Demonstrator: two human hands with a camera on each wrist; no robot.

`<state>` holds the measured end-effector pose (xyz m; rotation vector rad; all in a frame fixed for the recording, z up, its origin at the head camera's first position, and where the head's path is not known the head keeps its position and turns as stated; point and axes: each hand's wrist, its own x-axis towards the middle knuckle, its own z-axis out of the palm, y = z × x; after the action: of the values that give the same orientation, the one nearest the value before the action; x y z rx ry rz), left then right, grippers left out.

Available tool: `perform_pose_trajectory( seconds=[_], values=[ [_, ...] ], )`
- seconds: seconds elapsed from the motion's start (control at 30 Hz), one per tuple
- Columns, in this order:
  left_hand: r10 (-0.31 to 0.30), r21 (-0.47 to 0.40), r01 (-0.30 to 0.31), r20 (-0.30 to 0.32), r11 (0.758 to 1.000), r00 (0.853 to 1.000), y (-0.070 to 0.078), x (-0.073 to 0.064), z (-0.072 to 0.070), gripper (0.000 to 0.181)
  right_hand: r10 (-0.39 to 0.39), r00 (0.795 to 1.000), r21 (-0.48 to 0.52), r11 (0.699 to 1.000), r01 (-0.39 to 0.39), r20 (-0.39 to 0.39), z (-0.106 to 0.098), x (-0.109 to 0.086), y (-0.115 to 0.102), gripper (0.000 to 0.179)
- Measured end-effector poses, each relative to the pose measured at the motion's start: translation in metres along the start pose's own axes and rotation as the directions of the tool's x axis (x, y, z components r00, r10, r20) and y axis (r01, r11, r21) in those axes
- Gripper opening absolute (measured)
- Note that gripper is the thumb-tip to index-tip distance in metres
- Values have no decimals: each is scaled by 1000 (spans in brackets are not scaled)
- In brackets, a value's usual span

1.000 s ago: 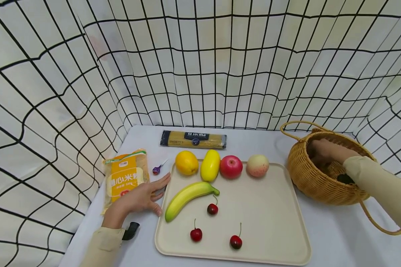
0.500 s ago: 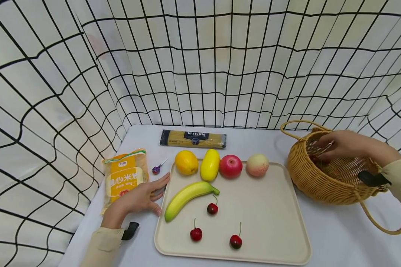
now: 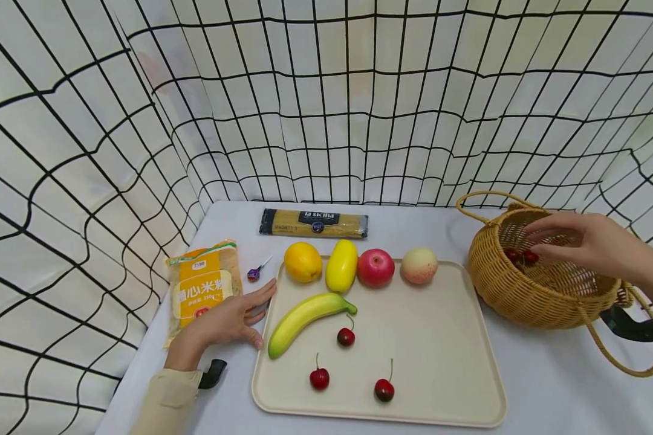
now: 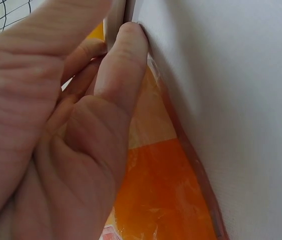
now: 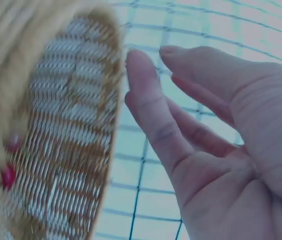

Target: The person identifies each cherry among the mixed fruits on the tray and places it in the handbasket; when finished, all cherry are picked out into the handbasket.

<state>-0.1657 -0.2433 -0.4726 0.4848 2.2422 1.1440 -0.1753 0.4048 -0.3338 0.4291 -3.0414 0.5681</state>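
Observation:
My left hand (image 3: 225, 323) rests at the left edge of a beige tray (image 3: 435, 350), its fingers spread and holding nothing. Beneath it lies a yellow bag of rice crackers (image 3: 204, 284), also in the left wrist view. Over the mouth of a wicker basket (image 3: 514, 302), at the right, is my right hand (image 3: 604, 244) with its fingers loosely extended. The right wrist view shows nothing between thumb and fingers. Red cherries (image 3: 530, 257) lie inside the basket. On the tray are a banana (image 3: 307, 320) and three cherries (image 3: 346, 336).
Along the tray's back edge stand an orange fruit (image 3: 303, 262), a yellow oval fruit (image 3: 341, 266), a red apple-like fruit (image 3: 376, 267) and a peach (image 3: 419, 266). Behind them lies a spaghetti pack (image 3: 337, 225). A lollipop (image 3: 254, 273) is by the bag. Black netting surrounds the table.
My right hand has risen out of the basket and drawn back to the right, with cherries now showing inside. The left hand has stayed in place.

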Motion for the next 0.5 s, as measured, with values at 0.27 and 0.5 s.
perform_pose_trajectory(
  seconds=[0.27, 0.5],
  values=[
    [11, 22, -11, -7, 1000, 1000, 3, 1, -2, 124, -93, 983, 348, 926, 144, -160, 30, -39, -47, 40],
    [-25, 15, 25, 3, 1000, 1000, 2, 1, 0, 125, -204, 978, 631, 754, 185, -43, 115, -68, -87, 40]
  ],
)
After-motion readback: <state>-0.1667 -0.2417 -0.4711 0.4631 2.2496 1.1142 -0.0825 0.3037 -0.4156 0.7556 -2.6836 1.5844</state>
